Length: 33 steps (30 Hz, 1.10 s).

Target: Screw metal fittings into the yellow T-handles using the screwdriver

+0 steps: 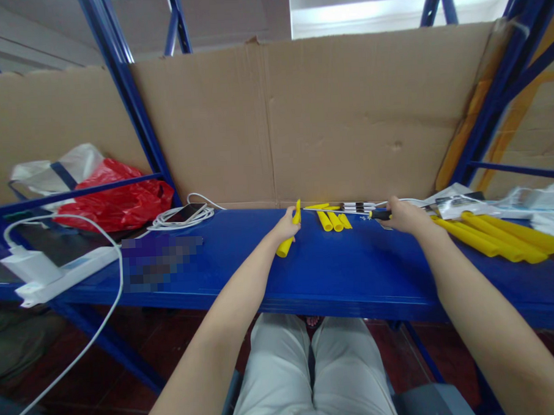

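My left hand [286, 226] grips a short yellow tube [290, 236], held slanted above the blue shelf [316, 273]. My right hand [403, 215] holds a screwdriver [350, 211] by its black and yellow handle, and its thin shaft points left towards the tube. Between my hands, several short yellow tube pieces [333, 220] lie on the shelf near the cardboard back wall [328, 119].
A bundle of long yellow tubes [503, 239] and white packets [529, 204] lie at the right. At the left sit a phone [186, 212] on a coiled white cable, a red plastic bag [116, 202] and a white power strip [59, 275]. Blue rack posts frame the shelf.
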Available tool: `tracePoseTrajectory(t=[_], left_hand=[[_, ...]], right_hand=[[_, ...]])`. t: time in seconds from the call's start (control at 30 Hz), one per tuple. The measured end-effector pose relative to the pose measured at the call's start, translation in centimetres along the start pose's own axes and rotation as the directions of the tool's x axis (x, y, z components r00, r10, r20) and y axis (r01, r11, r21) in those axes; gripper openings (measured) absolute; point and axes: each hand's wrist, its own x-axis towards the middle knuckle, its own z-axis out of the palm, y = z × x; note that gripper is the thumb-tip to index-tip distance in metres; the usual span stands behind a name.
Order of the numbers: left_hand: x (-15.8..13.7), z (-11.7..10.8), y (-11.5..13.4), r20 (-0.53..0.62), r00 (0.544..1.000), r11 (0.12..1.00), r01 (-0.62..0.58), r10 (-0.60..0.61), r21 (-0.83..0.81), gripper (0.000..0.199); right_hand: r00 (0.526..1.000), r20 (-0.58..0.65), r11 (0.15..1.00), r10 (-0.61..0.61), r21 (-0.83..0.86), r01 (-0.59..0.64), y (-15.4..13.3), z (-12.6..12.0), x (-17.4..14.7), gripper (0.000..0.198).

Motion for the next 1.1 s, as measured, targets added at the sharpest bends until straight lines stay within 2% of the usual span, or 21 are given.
tracePoseTrajectory(t=[0.2,0.33,0.43,0.63,0.83,0.97,1.1], left_hand=[[0.1,-0.11,-0.06,0.007,1.0,1.0,0.007,-0.007,0.012,0.063],[0.03,-0.16,-0.03,0.017,1.0,1.0,0.007,-0.008,0.017,0.063],[0.04,-0.15,-0.05,0.016,1.0,1.0,0.007,-0.007,0.014,0.062],[0.32,-0.07,-0.27,0.001,1.0,1.0,0.005,-0.005,0.005,0.061],[0.36,-0.14,-0.37,-0.006,1.0,1.0,0.003,-0.003,-0.007,0.061],[0.41,-0.15,-0.44,-0.011,1.0,1.0,0.005,-0.005,0.004,0.061],[0.57,-0.13,-0.6,-0.015,1.0,1.0,-0.003,0.003,0.011,0.061]], right_hand=[[0.995,0.085,0.999,-0.045,0.012,0.044,-0.15,-0.69,-0.03,0.036],[0.998,0.032,0.997,-0.062,-0.042,0.064,-0.28,-0.91,-0.16,0.033],[1.0,0.012,0.996,-0.028,-0.08,0.029,-0.42,-0.73,-0.24,0.036],[0.999,0.025,0.999,-0.039,0.0,0.039,-0.14,-0.24,0.07,0.036],[0.989,0.121,0.995,-0.091,0.058,0.084,-0.15,-0.59,0.25,0.029],[0.993,0.057,0.994,-0.105,-0.005,0.105,-0.39,-0.62,0.05,0.028],[0.998,-0.007,0.998,-0.057,-0.037,0.056,-0.47,-0.4,-0.18,0.033]])
